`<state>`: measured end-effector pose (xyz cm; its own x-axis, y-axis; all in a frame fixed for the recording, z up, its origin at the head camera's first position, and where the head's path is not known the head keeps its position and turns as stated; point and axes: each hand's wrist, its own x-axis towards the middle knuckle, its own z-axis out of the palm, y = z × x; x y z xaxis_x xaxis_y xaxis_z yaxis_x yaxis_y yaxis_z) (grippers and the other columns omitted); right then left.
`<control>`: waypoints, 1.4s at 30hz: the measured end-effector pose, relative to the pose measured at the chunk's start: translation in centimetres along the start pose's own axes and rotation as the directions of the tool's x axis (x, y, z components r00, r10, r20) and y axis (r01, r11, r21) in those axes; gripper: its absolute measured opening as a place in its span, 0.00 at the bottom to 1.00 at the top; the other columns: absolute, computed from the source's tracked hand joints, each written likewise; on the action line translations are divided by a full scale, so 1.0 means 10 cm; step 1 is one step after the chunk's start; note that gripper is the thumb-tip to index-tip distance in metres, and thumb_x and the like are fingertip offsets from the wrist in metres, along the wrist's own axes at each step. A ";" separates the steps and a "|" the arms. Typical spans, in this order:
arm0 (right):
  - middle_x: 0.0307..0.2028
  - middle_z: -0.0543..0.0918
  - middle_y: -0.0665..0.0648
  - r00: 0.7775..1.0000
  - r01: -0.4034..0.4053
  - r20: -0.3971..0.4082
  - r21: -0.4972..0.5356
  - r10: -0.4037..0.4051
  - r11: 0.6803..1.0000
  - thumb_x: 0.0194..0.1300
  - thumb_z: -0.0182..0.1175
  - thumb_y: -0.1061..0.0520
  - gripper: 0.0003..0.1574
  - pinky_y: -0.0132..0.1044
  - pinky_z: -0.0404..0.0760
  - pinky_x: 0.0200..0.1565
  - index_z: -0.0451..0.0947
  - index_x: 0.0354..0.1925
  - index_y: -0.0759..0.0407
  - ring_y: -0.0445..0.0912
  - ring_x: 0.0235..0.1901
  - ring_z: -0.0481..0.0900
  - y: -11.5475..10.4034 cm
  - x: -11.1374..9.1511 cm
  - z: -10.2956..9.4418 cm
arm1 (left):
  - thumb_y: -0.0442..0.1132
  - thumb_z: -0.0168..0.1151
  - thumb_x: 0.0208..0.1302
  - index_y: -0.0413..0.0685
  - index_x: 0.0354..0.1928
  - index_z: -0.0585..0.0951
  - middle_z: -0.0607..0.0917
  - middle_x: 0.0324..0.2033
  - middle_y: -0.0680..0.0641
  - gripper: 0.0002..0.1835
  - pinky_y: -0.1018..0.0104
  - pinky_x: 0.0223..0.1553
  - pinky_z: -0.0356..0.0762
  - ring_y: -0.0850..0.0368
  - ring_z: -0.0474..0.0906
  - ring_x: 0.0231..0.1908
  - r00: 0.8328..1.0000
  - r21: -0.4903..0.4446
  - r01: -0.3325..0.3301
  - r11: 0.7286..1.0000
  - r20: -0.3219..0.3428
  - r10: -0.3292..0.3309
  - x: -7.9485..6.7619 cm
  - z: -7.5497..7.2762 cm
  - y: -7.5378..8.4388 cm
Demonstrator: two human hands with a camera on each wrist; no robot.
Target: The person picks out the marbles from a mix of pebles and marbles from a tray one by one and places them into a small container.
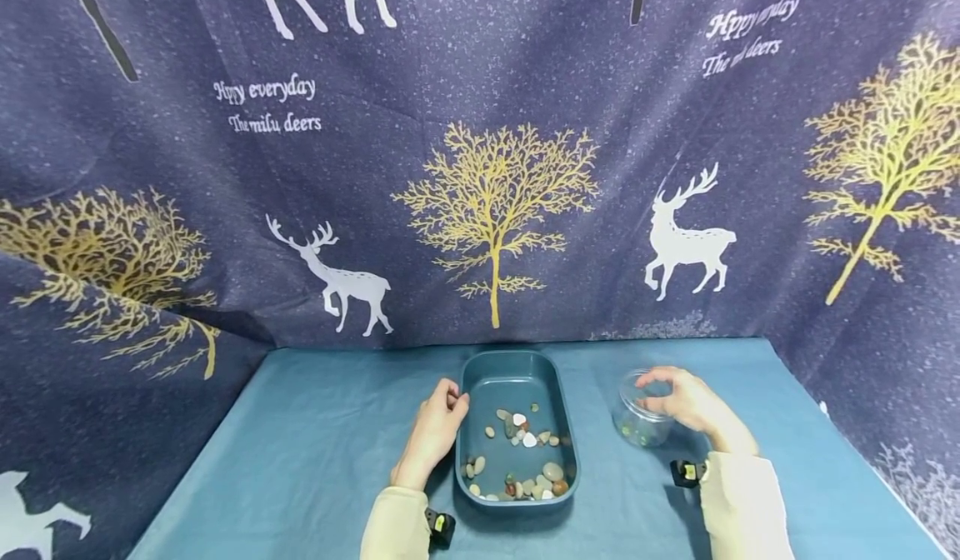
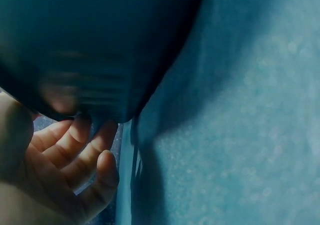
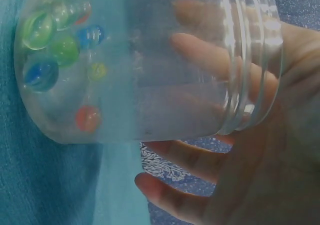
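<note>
My left hand grips the left rim of the dark teal tray, its curled fingertips at the edge. Small pebbles, white, tan and reddish, lie in the tray with a few green pieces. To the right stands a clear plastic jar, several glass marbles lying at its bottom. My right hand is at the jar's mouth with fingers apart. Some fingers show through the clear wall; two others are outside it. Nothing is visible between the fingertips.
A teal cloth covers the table. Behind and at the sides hangs a dark blue curtain with white deer and golden trees. Between tray and jar lies a stretch of cloth. Each wrist wears a small black camera.
</note>
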<state>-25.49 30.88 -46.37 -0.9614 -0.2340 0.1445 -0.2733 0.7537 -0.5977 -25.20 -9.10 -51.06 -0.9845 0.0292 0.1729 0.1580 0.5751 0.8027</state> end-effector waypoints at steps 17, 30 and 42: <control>0.52 0.79 0.61 0.995 0.063 -0.075 0.028 -0.061 0.998 0.63 0.67 0.53 0.14 0.56 0.71 0.49 0.79 0.46 0.55 0.60 0.54 0.74 -0.36 -0.02 -0.18 | 0.42 0.55 0.72 0.50 0.39 0.71 0.77 0.28 0.54 0.06 0.61 0.31 0.69 0.58 0.72 0.25 1.000 0.019 -0.005 1.000 -0.016 0.005 -0.01 -0.01 0.00; 0.47 0.82 0.57 0.916 0.373 -0.103 -0.140 -0.388 0.917 0.58 0.69 0.61 0.13 0.54 0.72 0.54 0.81 0.43 0.56 0.57 0.50 0.78 -1.03 0.12 0.13 | 0.43 0.55 0.72 0.51 0.40 0.71 0.79 0.29 0.55 0.06 0.61 0.32 0.71 0.60 0.73 0.26 1.000 0.041 -0.017 0.999 -0.016 0.018 -0.01 0.01 0.01; 0.38 0.81 0.45 0.818 0.574 0.261 -0.420 -0.512 0.703 0.56 0.72 0.52 0.09 0.46 0.71 0.36 0.81 0.36 0.43 0.47 0.39 0.76 -1.52 0.18 0.67 | 0.43 0.56 0.72 0.51 0.39 0.72 0.79 0.28 0.55 0.06 0.61 0.31 0.71 0.60 0.73 0.26 1.000 0.046 -0.016 0.999 -0.023 0.017 -0.01 -0.01 0.01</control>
<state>-22.81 14.86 -42.32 -0.6386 -0.7378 0.2187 -0.7570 0.6534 -0.0063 -25.08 -9.19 -50.93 -0.9796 0.0203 0.1998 0.1703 0.6114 0.7728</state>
